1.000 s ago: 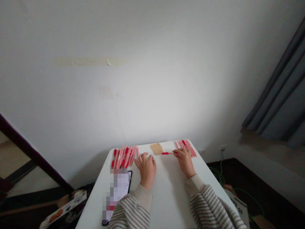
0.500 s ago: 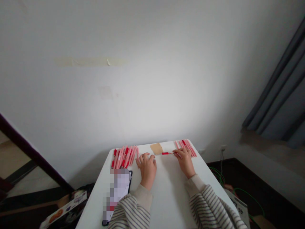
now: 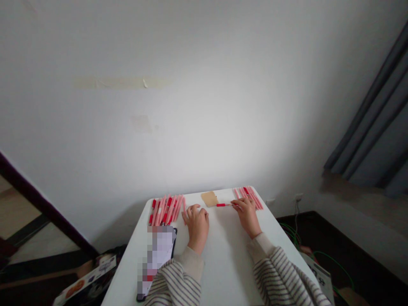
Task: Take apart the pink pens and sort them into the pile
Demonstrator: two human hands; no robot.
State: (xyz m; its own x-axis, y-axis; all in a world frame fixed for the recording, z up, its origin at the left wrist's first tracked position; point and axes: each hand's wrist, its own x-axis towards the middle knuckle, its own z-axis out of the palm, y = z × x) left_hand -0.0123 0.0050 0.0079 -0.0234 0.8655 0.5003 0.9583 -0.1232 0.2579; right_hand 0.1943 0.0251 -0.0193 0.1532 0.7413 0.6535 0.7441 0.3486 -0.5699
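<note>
My right hand (image 3: pixel 248 216) is closed on a slim pen (image 3: pixel 221 205). Its red end points left, and the rest runs under my fingertips. Loosely bent and spread, the fingers of my left hand (image 3: pixel 198 225) rest on the table, with nothing visible in them. Beside that hand's outer edge lies the rightmost pink pen of the left group of pens (image 3: pixel 165 209), which are pink and red and lie side by side. A smaller row of pink and red pens (image 3: pixel 253 197) sits just beyond my right hand, which partly covers it.
A tan paper piece (image 3: pixel 209 198) lies near the back edge of the white table (image 3: pixel 219 263). A phone (image 3: pixel 162 250), partly blurred out, is left of my left forearm. The wall stands directly behind the table. Green cables (image 3: pixel 334 257) run on the floor at right.
</note>
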